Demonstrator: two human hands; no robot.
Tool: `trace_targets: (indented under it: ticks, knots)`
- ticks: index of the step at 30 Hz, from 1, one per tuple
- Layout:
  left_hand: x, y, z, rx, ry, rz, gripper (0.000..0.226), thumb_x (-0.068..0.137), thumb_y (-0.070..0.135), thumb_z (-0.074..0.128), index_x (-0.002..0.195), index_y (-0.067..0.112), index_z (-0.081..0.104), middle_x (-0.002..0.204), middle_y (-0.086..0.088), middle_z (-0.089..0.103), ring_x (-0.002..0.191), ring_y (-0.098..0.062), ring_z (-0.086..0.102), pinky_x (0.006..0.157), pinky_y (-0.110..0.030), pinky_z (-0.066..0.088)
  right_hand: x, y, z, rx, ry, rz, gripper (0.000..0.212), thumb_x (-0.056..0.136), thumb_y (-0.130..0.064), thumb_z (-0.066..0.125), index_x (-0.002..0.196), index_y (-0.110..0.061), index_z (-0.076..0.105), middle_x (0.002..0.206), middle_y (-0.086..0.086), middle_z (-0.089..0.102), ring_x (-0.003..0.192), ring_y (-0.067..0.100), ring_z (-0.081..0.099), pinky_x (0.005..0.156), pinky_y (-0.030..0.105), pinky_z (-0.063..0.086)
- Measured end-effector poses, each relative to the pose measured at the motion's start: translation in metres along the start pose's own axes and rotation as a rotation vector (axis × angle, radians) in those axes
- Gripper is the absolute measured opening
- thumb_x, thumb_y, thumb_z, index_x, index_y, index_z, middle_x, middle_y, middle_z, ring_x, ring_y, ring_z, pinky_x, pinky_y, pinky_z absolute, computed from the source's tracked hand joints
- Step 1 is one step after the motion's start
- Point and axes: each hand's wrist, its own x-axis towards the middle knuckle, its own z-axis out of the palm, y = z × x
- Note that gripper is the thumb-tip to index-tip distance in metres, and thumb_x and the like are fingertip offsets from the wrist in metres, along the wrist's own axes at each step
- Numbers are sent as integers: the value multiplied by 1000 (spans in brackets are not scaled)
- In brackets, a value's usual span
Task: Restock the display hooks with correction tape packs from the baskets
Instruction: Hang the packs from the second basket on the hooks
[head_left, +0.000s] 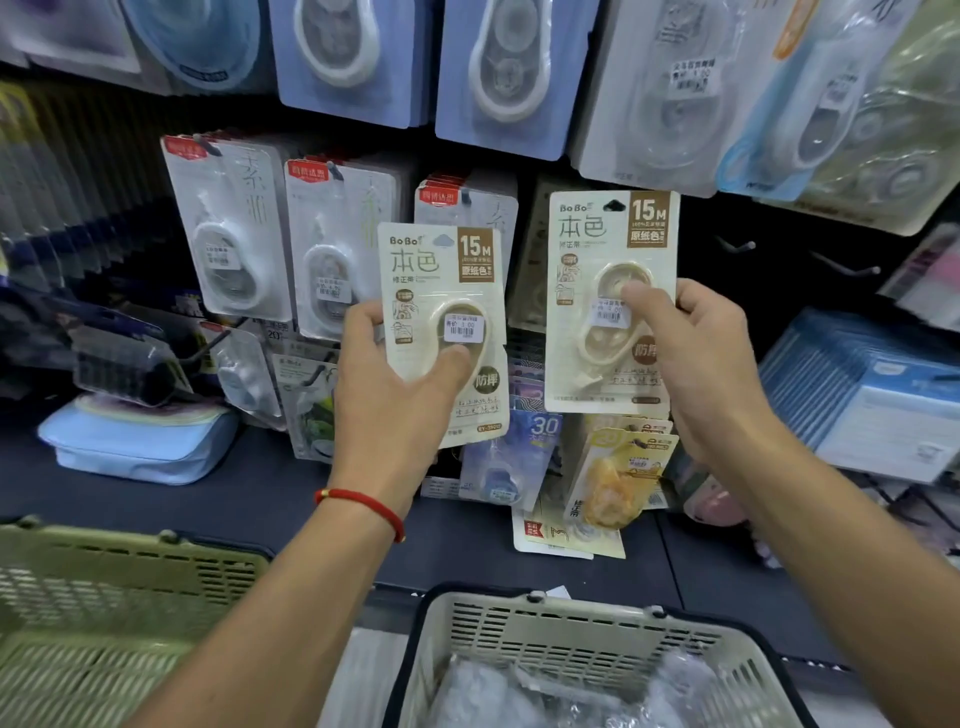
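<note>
- A dark shop display wall fills the background, hung in rows with carded correction tape packs; below it runs a dark shelf ledge, and two slotted plastic baskets sit nearest the camera.
- The left hand (400, 384) grips a cream card pack with a beige correction tape blister and a brown "15M" corner (448, 322), thumb pressed across the blister just under the price sticker, fingers curled behind the left edge.
- The right hand (696, 358) holds a second, matching cream "15M" card pack (608, 291) higher up, thumb on its price sticker, fingers wrapped behind the right edge.
- This second pack's hang hole is at the level of the display hooks; whether it is already threaded on one cannot be told.
- Two bare black wire hooks (737, 244) stick out just right of it, near the right hand.
- Risk: if the hole misses the hook tip, the card could buckle or slip from a thumb-only hold and drop onto the ledge.
- Risk: the left pack overlaps the white carded packs with red header labels (332, 249); swinging it could knock those off.
- Risk: identical packs carry separate price stickers too blurred to compare.
- The cream slotted basket (587, 634) below holds clear-wrapped stock; the olive-green slotted basket (104, 582) sits left.
</note>
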Motion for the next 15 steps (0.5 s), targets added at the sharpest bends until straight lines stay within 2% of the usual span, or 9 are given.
trace_targets:
  ticks: [2,5,8,10,12,14,15]
  knots:
    - [0,1,-1,-3,16,10,43,83,19,84,107,38,54,109,9,76,95,-4,75,69,-19,60,-1,2,2,-29,-2,-9,34,82,-50,75,101,-23,77,99,7,81,96,41,75,84,66,59]
    - [-2,2,-1,-26,30,11,43,82,19,84,108,39,55,108,10,77,93,-1,75,64,-16,59,1,12,6,-46,48,-22,38,82,-57,74,98,-22,77,91,3,81,81,24,77,77,50,61]
    - [-3,3,-2,-46,36,13,44,82,15,80,108,40,54,103,23,75,90,6,73,62,-12,57,18,28,16,-115,79,-20,40,84,-59,70,98,-22,73,89,-2,78,77,15,71,73,44,58]
    - [-2,2,-1,-41,27,10,45,78,17,79,107,41,54,102,27,73,91,6,73,64,-16,59,37,39,23,-203,56,-4,38,90,-63,63,107,-29,68,98,-8,74,88,13,70,80,41,57]
    - [-1,1,1,-27,18,9,46,74,18,78,106,41,55,102,26,74,93,4,73,69,-20,61,58,46,29,-336,15,35,52,96,-68,54,128,-28,60,111,-13,65,101,15,63,86,39,51]
    - [-2,-2,3,-17,1,22,48,79,10,81,105,41,55,100,28,73,93,6,72,67,-16,58,72,50,33,-483,1,81,70,98,-73,46,143,-21,54,114,-6,57,104,20,55,89,35,42]
    - [-3,-2,3,-12,-8,25,49,82,6,80,104,42,55,100,30,73,93,6,72,66,-13,57,76,51,34,-539,3,112,76,98,-75,42,144,-16,53,119,1,59,108,26,56,90,37,42]
